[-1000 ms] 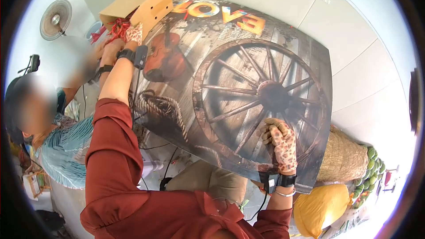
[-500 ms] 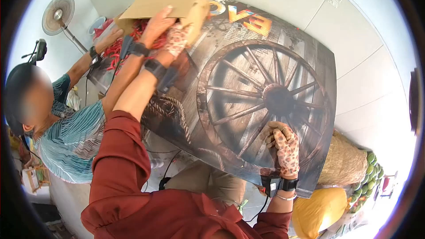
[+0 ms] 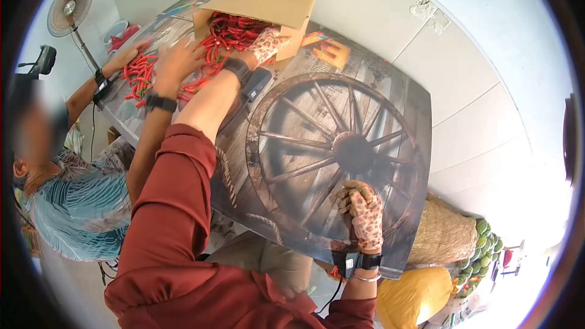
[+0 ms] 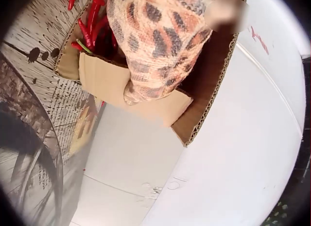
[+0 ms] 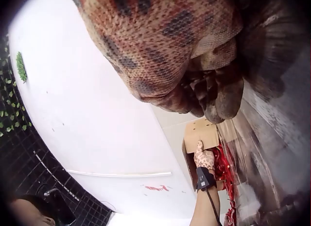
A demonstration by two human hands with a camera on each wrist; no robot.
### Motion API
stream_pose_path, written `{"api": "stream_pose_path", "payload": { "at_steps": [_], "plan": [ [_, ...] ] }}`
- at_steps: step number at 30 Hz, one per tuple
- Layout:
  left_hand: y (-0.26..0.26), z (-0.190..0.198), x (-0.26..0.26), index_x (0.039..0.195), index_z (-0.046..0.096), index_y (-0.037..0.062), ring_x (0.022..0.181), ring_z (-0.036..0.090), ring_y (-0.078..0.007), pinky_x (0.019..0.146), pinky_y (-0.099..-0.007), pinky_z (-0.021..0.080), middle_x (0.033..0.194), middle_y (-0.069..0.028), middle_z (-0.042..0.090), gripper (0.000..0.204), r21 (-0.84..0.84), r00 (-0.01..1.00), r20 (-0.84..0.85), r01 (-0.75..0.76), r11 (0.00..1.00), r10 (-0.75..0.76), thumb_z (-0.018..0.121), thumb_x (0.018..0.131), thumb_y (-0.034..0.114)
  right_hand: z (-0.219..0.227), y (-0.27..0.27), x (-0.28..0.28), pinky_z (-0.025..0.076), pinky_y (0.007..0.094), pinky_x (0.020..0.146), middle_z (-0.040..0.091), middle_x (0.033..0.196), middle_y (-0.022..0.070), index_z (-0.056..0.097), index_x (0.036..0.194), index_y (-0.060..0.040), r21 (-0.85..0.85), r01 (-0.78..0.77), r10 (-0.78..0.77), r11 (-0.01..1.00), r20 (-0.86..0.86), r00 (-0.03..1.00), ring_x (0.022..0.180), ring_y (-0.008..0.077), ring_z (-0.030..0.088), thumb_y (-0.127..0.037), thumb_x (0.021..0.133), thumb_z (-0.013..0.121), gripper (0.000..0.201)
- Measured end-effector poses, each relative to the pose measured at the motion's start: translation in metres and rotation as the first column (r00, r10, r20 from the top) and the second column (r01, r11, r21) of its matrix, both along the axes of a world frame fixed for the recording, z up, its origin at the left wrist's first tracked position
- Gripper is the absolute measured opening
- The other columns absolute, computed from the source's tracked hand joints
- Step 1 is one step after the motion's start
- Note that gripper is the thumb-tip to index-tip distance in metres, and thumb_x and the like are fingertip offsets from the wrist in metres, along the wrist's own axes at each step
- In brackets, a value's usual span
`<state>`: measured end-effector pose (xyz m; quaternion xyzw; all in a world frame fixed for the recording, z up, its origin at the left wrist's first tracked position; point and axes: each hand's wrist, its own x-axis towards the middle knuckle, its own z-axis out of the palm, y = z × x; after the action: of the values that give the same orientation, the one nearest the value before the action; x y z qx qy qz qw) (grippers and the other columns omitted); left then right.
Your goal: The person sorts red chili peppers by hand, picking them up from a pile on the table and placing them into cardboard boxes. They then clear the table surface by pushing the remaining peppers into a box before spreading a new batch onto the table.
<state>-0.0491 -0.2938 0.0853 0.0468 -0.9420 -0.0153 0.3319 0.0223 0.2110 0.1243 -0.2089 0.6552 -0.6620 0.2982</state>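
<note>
A cardboard box [image 3: 262, 1] lies tipped on the table, red chilies [image 3: 234, 29] inside its mouth and spilling out. My gloved left hand [image 3: 266, 45] grips the box's near side at the opening. In the left wrist view the glove [image 4: 158, 46] overlaps the flap [image 4: 104, 77], its other fingers hidden within the box. My gloved right hand [image 3: 362, 213] rests on the table's wheel print, fingers loosely curled and holding nothing; in the right wrist view those curled fingers [image 5: 226, 92] look stained.
Another person's hands [image 3: 177, 64] are over loose chilies [image 3: 139, 76] on the left of the table [image 3: 402, 103]. A fan [image 3: 69, 8] stands behind. Beyond the table's right edge are a woven sack [image 3: 442, 231], a yellow bag [image 3: 414, 298] and green produce [image 3: 481, 250].
The box has shifted right and its mouth shows more chilies, with many now spread on the table. My left hand moved right with it. The other person's hand left the box top.
</note>
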Motion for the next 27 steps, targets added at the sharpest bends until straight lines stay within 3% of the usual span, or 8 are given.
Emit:
{"api": "stream_pose_path", "payload": {
  "at_steps": [6, 8, 10, 11, 14, 19, 24, 27],
  "plan": [
    [0.019, 0.017, 0.054, 0.116, 0.064, 0.0131, 0.095, 0.061, -0.0296, 0.084, -0.0378, 0.047, 0.104, -0.0181, 0.063, 0.030, 0.393, 0.948, 0.016, 0.287, 0.874, -0.318, 0.045, 0.092, 0.011, 0.006, -0.005, 0.003, 0.045, 0.0214, 0.062, 0.064, 0.086, 0.0056, 0.062, 0.107, 0.0023, 0.036, 0.011, -0.011, 0.999, -0.001, 1.000, 0.069, 0.0097, 0.056, -0.014, 0.093, 0.054, 0.023],
    [0.020, 0.019, 0.058, 0.120, 0.060, 0.0090, 0.094, 0.061, -0.0279, 0.082, -0.0360, 0.047, 0.103, -0.0174, 0.064, 0.031, -0.030, 0.952, 0.024, 0.307, 0.951, -0.306, 0.045, 0.092, 0.012, 0.008, -0.009, 0.005, 0.045, 0.0215, 0.061, 0.063, 0.085, 0.0054, 0.062, 0.107, 0.0026, 0.036, 0.017, -0.019, 0.999, 0.038, 0.999, 0.068, 0.0101, 0.055, -0.014, 0.092, 0.055, 0.023],
    [0.045, 0.033, 0.052, 0.125, 0.056, 0.0092, 0.093, 0.061, -0.0282, 0.081, -0.0363, 0.046, 0.105, -0.0172, 0.063, 0.035, 0.549, 0.951, 0.222, 0.060, 0.834, -0.215, 0.044, 0.093, 0.012, 0.000, -0.007, 0.002, 0.045, 0.0205, 0.060, 0.061, 0.086, 0.0069, 0.058, 0.111, 0.0032, -0.029, 0.013, -0.011, 1.000, 0.055, 0.998, 0.069, 0.0105, 0.054, -0.018, 0.092, 0.056, 0.029],
    [0.039, 0.018, 0.036, 0.129, 0.053, 0.0138, 0.093, 0.061, -0.0295, 0.082, -0.0368, 0.046, 0.108, -0.0178, 0.062, 0.037, 0.051, 0.982, 0.184, 0.024, 0.998, -0.033, 0.041, 0.094, 0.016, -0.003, -0.007, 0.000, 0.045, 0.0208, 0.061, 0.062, 0.087, 0.0076, 0.058, 0.111, 0.0029, -0.029, 0.021, -0.019, 0.999, 0.047, 0.999, 0.069, 0.0109, 0.055, -0.020, 0.092, 0.057, 0.030],
    [0.041, 0.013, -0.001, 0.108, 0.067, 0.0119, 0.091, 0.059, -0.0233, 0.080, -0.0337, 0.046, 0.097, -0.0153, 0.062, 0.025, -0.037, 0.995, 0.089, 0.044, 0.998, -0.041, 0.047, 0.096, 0.023, -0.007, -0.006, -0.002, 0.046, 0.0214, 0.061, 0.062, 0.087, 0.0082, 0.058, 0.112, 0.0024, -0.036, 0.033, -0.033, 0.999, -0.010, 0.999, 0.069, 0.0113, 0.056, -0.022, 0.092, 0.058, 0.031],
    [0.062, 0.040, 0.002, 0.116, 0.059, -0.0001, 0.096, 0.060, -0.0330, 0.084, -0.0381, 0.047, 0.105, -0.0228, 0.063, 0.049, 0.632, 0.978, 0.193, -0.062, 0.772, -0.079, 0.057, 0.089, 0.040, -0.006, -0.006, -0.001, 0.047, 0.0232, 0.062, 0.063, 0.088, 0.0077, 0.059, 0.112, 0.0020, -0.099, 0.048, -0.045, 0.994, 0.025, 0.999, 0.070, 0.0119, 0.056, -0.021, 0.092, 0.057, 0.030],
    [0.084, 0.072, 0.048, 0.113, 0.064, 0.0055, 0.101, 0.062, -0.0288, 0.089, -0.0340, 0.049, 0.111, -0.0177, 0.064, 0.034, 0.443, 0.980, 0.071, 0.135, 0.886, -0.185, 0.060, 0.087, 0.026, -0.007, -0.003, -0.003, 0.047, 0.0231, 0.064, 0.063, 0.090, 0.0077, 0.059, 0.111, 0.0026, -0.076, 0.035, -0.031, 0.996, 0.055, 0.998, 0.072, 0.0116, 0.056, -0.018, 0.093, 0.056, 0.028],
    [0.052, 0.075, 0.050, 0.114, 0.064, 0.0094, 0.104, 0.061, -0.0259, 0.092, -0.0352, 0.047, 0.110, -0.0158, 0.065, 0.033, 0.316, 0.993, 0.018, -0.114, 0.942, 0.115, 0.057, 0.087, 0.028, -0.006, -0.005, -0.002, 0.047, 0.0224, 0.064, 0.063, 0.090, 0.0082, 0.060, 0.111, 0.0020, -0.079, 0.047, -0.039, 0.996, 0.101, 0.994, 0.072, 0.0116, 0.057, -0.017, 0.093, 0.056, 0.027]
  ]
}}
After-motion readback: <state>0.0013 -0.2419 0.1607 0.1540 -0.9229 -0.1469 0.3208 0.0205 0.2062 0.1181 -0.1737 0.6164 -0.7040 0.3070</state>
